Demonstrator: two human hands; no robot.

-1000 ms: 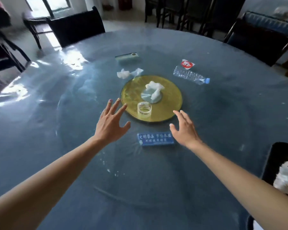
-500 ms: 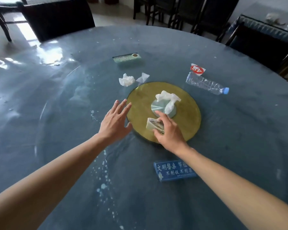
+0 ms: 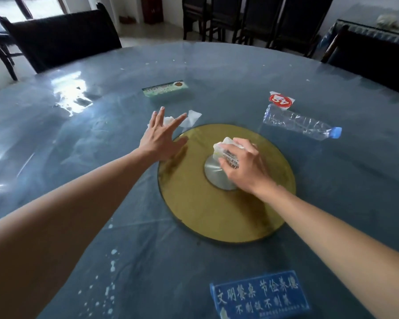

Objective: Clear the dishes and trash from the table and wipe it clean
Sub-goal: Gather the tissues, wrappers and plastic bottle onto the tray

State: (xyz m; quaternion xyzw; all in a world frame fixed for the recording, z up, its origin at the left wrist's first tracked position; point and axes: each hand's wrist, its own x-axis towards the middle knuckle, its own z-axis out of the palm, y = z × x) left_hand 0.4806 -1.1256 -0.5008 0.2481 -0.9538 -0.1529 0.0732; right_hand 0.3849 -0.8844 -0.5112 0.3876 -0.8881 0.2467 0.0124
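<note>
the right hand (image 3: pixel 244 164) gripped a cup (image 3: pixel 228 157) over a tissue (image 3: pixel 226 142); left hand (image 3: pixel 162 137) was open. an overfull grip could drop the tissue on the desk (image 3: pixel 216 65).

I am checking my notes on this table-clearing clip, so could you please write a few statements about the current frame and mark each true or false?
1. The plastic bottle stands upright on the table. False: it lies on its side, blue cap toward the right.
2. The right hand is over the middle of the yellow disc, holding a clear cup against crumpled tissue. True.
3. The left hand is closed in a fist. False: its fingers are spread open, reaching toward the crumpled tissues beyond the disc.
4. A blue sign lies on the table near the person. True.
5. The green card rests on the yellow disc. False: it lies on the table beyond it.
</note>
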